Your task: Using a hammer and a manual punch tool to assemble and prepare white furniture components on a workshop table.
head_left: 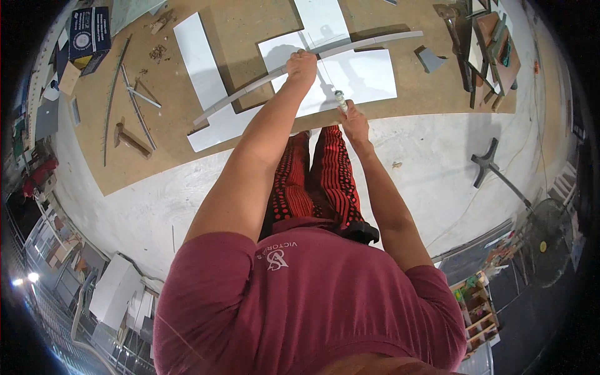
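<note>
My left hand is closed at a long, narrow grey straightedge, its fingers bunched at the strip's edge. The strip lies slantwise across white cut boards on the brown worktable. Thin lines run over the board just right of that hand. Closer to the table's front edge, my right hand grips a small whitish cylindrical tool with a dark round end. Its exact kind is too small to make out. The tool's end is over the board, apart from the straightedge.
A hammer and thin metal strips lie at the left of the worktable. A dark box stands at far left. Offcuts are piled at far right, near a small grey piece. A fan stands on the right.
</note>
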A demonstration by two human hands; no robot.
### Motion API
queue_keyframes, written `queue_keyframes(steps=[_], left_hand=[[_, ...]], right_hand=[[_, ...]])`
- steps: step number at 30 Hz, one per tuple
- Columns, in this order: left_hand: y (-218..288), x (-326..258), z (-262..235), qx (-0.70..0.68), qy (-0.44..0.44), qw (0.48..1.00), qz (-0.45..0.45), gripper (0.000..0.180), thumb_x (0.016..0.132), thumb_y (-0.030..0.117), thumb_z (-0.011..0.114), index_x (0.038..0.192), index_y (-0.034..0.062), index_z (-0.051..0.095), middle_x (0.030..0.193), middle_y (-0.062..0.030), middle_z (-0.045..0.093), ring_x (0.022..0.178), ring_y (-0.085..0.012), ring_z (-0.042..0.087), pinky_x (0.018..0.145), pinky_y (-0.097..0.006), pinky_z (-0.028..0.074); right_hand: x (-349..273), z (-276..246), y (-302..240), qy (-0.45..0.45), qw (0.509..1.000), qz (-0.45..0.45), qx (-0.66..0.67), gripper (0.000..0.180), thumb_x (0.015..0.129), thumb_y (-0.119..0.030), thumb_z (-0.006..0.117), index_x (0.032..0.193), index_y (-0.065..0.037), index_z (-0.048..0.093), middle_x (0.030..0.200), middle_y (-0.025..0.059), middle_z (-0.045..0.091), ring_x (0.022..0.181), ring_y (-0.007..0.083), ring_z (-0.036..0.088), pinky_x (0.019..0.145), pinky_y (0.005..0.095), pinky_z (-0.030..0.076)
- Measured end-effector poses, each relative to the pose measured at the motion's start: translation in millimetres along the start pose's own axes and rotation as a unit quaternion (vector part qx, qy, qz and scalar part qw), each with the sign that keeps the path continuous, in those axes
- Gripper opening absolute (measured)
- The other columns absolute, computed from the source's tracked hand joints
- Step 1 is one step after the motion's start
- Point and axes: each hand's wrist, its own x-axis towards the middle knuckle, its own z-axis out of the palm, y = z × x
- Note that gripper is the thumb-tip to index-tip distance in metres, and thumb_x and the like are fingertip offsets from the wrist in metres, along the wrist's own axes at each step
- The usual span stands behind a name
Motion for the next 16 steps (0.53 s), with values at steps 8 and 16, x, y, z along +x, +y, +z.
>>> queue_keyframes(steps=[8, 16], left_hand=[[26.9, 9.0, 18.4, -0.034, -0.024, 0.994, 0.098, 0.022, 0.082, 0.009, 0.044, 0.091, 0.0028, 0.063, 0.096, -0.019, 0.06, 0.091, -0.0334, 0.06, 0.076, -0.04, 0.049], [-9.1, 27.5, 47.4, 0.006, -0.011, 0.999, 0.053, 0.02, 0.083, 0.008, 0.047, 0.093, 0.0012, 0.064, 0.105, -0.0183, 0.059, 0.098, -0.0294, 0.058, 0.078, -0.036, 0.05]], right_hand=[[30.5, -5.8, 11.4, 0.018, 0.998, 0.056, 0.012, 0.036, 0.087, -0.039, 0.045, 0.11, -0.011, 0.046, 0.084, 0.0236, 0.061, 0.081, 0.0422, 0.058, 0.071, 0.0508, 0.046], [22.2, 8.3, 3.4, 0.012, 0.999, -0.02, 0.035, 0.043, 0.087, -0.045, 0.043, 0.109, -0.008, 0.046, 0.084, 0.0226, 0.061, 0.078, 0.0398, 0.059, 0.072, 0.0497, 0.046]])
